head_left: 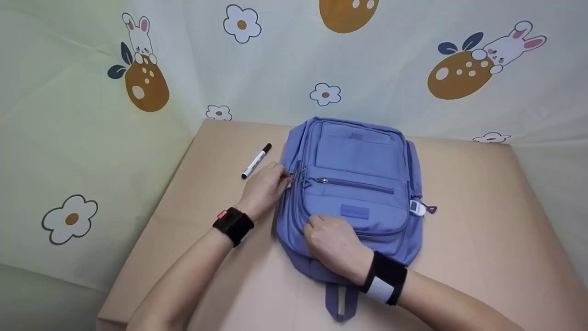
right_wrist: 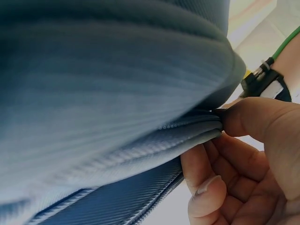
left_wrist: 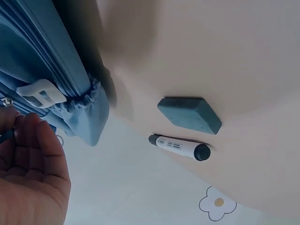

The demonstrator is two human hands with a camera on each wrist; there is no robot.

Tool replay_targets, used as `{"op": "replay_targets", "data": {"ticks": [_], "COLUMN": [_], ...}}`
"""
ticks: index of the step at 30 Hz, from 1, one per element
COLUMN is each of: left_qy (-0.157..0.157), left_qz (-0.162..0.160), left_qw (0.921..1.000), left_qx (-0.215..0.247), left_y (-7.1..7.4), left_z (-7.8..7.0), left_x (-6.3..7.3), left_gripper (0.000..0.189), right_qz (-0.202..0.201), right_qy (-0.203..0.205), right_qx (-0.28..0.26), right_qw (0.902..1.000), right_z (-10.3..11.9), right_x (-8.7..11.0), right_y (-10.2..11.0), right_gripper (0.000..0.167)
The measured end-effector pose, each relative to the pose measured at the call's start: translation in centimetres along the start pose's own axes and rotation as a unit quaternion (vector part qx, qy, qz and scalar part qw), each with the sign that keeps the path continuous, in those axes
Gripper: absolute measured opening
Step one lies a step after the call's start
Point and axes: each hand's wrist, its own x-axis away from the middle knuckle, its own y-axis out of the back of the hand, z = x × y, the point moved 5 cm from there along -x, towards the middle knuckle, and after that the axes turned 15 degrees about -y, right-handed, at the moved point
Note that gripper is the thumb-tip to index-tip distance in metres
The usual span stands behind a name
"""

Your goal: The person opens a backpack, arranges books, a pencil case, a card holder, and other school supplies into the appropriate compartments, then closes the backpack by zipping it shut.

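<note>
A blue-purple backpack (head_left: 358,156) lies front side up on the table, its carry loop (head_left: 341,301) toward the person. At its left side, my left hand (head_left: 265,186) pinches a blue zipper pull (left_wrist: 6,136); a metal slider (left_wrist: 6,101) shows just above the fingers in the left wrist view. My right hand (head_left: 334,243) grips the zippered edge (right_wrist: 199,136) at the lower left of the front panel, thumb on one side and fingers on the other. Zipper teeth show along the parted edges in the right wrist view.
A black-capped white marker (head_left: 256,161) lies left of the backpack. Beside it is a dark teal block (left_wrist: 187,115), hidden in the head view. A white buckle (head_left: 417,208) sits on the backpack's right side. Printed fabric (head_left: 275,69) hangs behind the table (head_left: 477,220).
</note>
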Motion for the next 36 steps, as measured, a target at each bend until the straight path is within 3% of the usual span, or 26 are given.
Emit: {"op": "replay_targets", "data": {"ticks": [4,16,23,29,36], "left_qy": [0.007,0.070,0.075,0.055,0.044], "left_qz": [0.005,0.052,0.046,0.026,0.026], "left_qw": [0.9999,0.9961,0.9958,0.9977,0.9982], "left_qx": [-0.006,-0.013,-0.027,-0.030,-0.031], "left_y": [-0.3,-1.4,-1.7,-1.7,-1.6], "left_z": [0.9,2.9,3.1,2.8,2.6], "left_x": [-1.2,-4.1,-4.0,-3.6,-3.3], "left_gripper": [0.006,0.013,0.013,0.013,0.012], "right_qz": [0.012,0.028,0.016,0.007,0.017], "right_qy": [-0.004,-0.007,-0.004,-0.004,-0.008], "right_qx": [-0.002,-0.005,-0.007,-0.010,-0.009], "right_qw": [0.9999,0.9996,0.9998,0.9999,0.9998], "right_z": [0.1,0.2,0.1,0.0,-0.2], "right_x": [0.0,-0.1,-0.2,-0.1,0.0], "right_y": [0.0,0.2,0.0,-0.1,-0.1], "right_gripper": [0.009,0.006,0.007,0.010,0.013]}}
